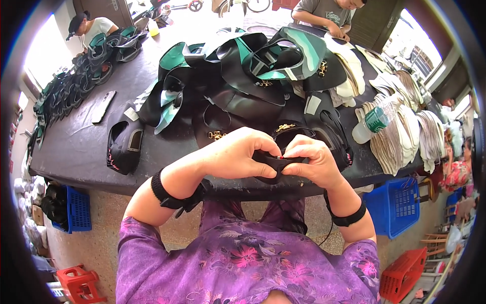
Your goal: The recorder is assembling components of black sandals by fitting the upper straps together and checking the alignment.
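Black piece (278, 164), held near the table's (68, 157) front edge, seems unfinished, not yet set down. Far left, green-lined pieces (98, 63) overlap; left hand (235, 154) and right hand (316, 164) pinch it between them; rightward, pale pieces (397, 147) lie stacked.

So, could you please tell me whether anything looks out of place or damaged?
One mildly odd thing: a green-labelled clear bottle is right by the stacked pale pieces, a drink container amid work material. I see no spill. The dark piece between the left hand and right hand is too covered to judge.
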`<state>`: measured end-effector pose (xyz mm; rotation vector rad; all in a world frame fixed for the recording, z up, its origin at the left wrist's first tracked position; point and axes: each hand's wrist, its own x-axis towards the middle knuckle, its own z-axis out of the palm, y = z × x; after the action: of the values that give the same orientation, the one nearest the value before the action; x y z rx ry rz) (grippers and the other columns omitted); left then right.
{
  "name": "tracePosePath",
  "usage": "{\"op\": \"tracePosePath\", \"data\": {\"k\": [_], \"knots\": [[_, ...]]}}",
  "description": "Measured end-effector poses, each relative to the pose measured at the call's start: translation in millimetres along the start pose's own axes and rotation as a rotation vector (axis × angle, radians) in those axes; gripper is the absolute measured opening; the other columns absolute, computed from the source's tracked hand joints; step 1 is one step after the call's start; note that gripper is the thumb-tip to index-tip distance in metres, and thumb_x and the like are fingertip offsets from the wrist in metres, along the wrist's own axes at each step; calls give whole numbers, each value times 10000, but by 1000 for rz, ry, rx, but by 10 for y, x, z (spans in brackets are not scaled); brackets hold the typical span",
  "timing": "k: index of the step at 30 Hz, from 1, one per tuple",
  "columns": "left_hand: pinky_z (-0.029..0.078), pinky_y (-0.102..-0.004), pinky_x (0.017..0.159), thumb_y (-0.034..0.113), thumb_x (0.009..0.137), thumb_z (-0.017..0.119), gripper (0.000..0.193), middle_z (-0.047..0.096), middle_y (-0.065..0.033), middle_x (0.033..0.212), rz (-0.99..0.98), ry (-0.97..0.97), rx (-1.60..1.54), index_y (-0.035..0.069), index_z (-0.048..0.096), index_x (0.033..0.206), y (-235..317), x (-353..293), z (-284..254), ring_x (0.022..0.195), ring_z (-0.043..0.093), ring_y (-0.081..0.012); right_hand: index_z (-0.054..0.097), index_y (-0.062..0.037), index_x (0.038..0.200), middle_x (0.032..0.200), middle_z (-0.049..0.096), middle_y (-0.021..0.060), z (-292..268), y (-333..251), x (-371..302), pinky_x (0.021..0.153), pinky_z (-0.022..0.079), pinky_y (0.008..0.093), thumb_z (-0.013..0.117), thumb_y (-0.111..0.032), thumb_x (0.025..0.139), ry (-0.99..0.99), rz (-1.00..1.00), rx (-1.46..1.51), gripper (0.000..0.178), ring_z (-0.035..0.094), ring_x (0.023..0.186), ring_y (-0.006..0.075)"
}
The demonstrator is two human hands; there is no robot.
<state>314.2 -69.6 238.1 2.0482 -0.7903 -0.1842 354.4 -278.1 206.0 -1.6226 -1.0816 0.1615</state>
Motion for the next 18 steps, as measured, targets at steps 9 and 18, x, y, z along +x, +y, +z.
{"op": "tracePosePath", "data": {"k": [9, 18], "knots": [[437, -298, 648, 181, 664, 685, 297, 590, -106, 773, 9, -2, -27, -10, 612, 879, -14, 6, -24, 711, 569, -189, 629, -8, 799, 761, 578, 46, 12, 11, 17, 605, 435, 235, 742, -57, 641, 14, -15, 38, 201, 546, 677, 123], [434, -311, 632, 217, 705, 660, 287, 590, -132, 767, 31, 26, 16, -17, 610, 863, -11, -11, -14, 691, 572, -210, 625, -6, 804, 751, 568, 35, 51, 37, 11, 572, 429, 221, 722, -59, 677, -1, 14, 117, 168, 534, 654, 100]]}}
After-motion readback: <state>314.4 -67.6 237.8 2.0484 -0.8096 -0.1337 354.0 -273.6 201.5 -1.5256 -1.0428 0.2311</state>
